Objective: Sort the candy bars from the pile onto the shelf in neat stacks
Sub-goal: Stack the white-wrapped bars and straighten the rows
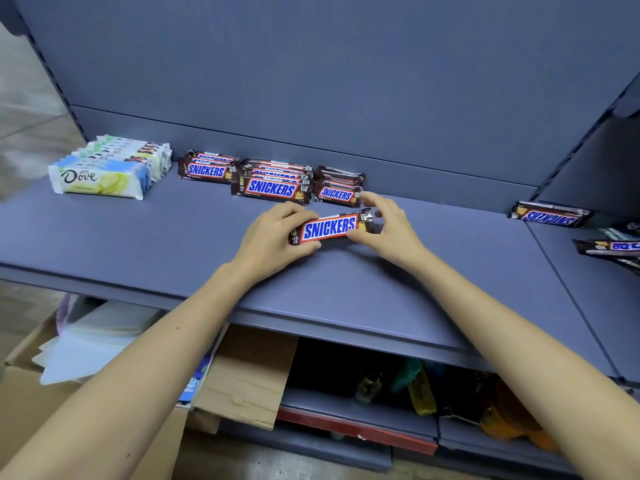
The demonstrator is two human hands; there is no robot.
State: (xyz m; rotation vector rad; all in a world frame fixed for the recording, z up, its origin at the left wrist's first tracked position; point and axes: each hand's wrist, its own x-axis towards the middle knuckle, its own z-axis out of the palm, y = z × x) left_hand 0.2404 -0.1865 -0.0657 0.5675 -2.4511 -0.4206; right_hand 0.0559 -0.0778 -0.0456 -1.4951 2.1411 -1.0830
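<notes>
Fingers of my left hand (273,237) and right hand (389,225) pinch the two ends of one Snickers bar (329,227), held level, label up, just over the shelf (138,237). Just beyond the grip stand three Snickers stacks (272,185); further left, a Dove stack (104,173). Well to the right lie loose bars (550,214), unsorted. I judge the sorting well along: this bar and those few in view remain.

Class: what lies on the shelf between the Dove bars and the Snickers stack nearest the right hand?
In the head view, two stacks: the left Snickers stack and the middle Snickers stack.
</notes>
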